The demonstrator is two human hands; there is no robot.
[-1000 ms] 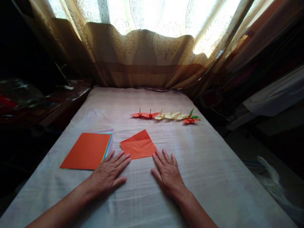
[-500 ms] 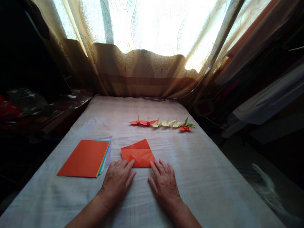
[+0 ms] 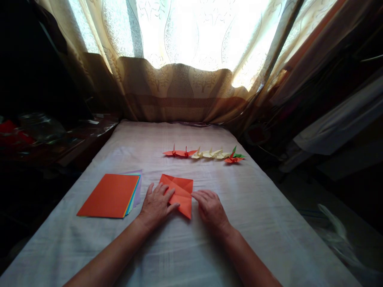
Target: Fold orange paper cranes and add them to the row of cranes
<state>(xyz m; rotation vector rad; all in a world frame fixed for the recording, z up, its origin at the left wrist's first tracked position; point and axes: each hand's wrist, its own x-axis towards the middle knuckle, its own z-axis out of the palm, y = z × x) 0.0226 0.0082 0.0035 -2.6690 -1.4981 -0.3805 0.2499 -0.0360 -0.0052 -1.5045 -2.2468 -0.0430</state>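
A creased orange-red sheet of origami paper (image 3: 182, 194) lies on the white cloth in front of me, one corner pointing toward me. My left hand (image 3: 157, 202) rests on its left part with fingers spread, covering that side. At the right edge of the paper, my right hand (image 3: 211, 207) has its fingers drawn together in a pinch, the tips on the edge. To the left lies a stack of coloured paper (image 3: 109, 196), orange on top, with yellow, blue and lilac edges showing.
Folded paper cranes stand in a row farther back: red ones (image 3: 179, 153), several cream ones (image 3: 211, 154), a green one (image 3: 239, 155) and an orange one (image 3: 233, 160). Behind the cloth-covered surface (image 3: 149, 135) hangs a curtain (image 3: 179, 87). A cluttered dark shelf (image 3: 80, 135) adjoins at left.
The orange-red paper has been turned, so its corners point differently. My right hand has gone from lying with fingers spread to pinching the right edge. My left hand has shifted slightly right and up.
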